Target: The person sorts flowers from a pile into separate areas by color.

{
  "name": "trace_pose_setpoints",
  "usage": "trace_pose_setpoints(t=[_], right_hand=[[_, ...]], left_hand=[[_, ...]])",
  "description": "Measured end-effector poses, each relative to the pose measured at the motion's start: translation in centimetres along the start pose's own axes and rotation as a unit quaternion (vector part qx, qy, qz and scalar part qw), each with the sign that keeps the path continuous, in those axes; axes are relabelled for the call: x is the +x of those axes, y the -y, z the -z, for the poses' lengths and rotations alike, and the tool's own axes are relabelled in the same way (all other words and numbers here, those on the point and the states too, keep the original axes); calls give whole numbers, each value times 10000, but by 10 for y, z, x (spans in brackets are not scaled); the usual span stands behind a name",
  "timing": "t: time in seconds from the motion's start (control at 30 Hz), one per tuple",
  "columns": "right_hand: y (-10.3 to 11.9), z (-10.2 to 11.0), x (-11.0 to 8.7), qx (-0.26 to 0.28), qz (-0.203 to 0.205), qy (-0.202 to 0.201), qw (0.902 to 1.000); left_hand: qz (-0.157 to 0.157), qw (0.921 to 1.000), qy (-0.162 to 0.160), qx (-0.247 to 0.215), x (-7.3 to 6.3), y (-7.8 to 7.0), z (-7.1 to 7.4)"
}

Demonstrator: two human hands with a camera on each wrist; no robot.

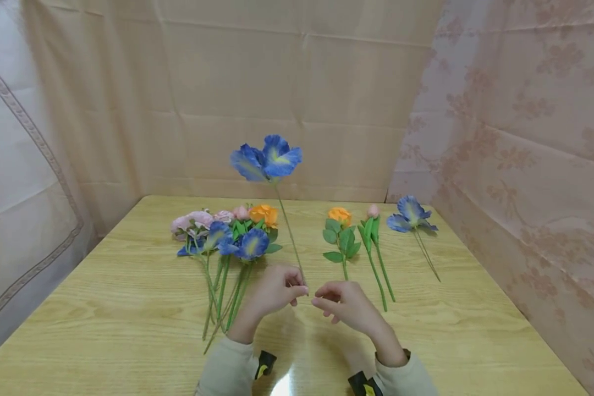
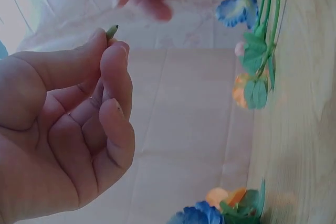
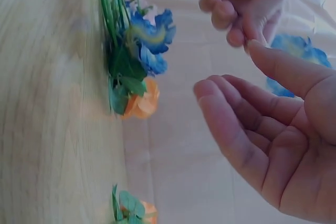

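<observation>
My left hand (image 1: 277,289) pinches the lower end of a long thin stem between thumb and index finger. A blue artificial flower (image 1: 269,158) with yellow-green centres tops this stem, upright and leaning a little left above the table. The cut tip of the stem (image 2: 112,31) pokes out past the left fingertips in the left wrist view. Close by on the right, my right hand (image 1: 346,305) holds nothing. Its thumb and fingers stand apart in the right wrist view, a small gap from the stem end.
Left on the wooden table (image 1: 143,308) lies a bunch of blue, pink and orange flowers (image 1: 247,243). To the right lie an orange rose (image 1: 340,216), pink tulips (image 1: 373,211) and another blue flower (image 1: 410,213). Curtains (image 1: 237,71) hang behind and at the sides.
</observation>
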State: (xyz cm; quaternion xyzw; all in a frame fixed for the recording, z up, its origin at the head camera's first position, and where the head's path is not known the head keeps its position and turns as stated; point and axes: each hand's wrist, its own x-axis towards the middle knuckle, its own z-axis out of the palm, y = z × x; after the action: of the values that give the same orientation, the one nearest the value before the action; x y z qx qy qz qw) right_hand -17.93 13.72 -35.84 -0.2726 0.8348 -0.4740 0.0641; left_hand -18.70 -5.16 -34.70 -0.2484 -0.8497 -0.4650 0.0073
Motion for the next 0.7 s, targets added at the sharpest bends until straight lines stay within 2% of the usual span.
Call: trace_pose_setpoints(t=[0.2,0.4,0.6,0.7], right_hand=[[3,-6,2,-170,218,-275,9992],[4,-8,2,-77,223,-371,9990],[3,-10,2,28,180,-335,9993],[2,-10,2,41,139,-332,9993]], left_hand=[[53,9999,85,55,3,-5,-6],[75,9995,135,278,4,-8,-9],[115,9975,-11,694,3,-10,-11],[29,9962,-81,872,2,-11,-13]])
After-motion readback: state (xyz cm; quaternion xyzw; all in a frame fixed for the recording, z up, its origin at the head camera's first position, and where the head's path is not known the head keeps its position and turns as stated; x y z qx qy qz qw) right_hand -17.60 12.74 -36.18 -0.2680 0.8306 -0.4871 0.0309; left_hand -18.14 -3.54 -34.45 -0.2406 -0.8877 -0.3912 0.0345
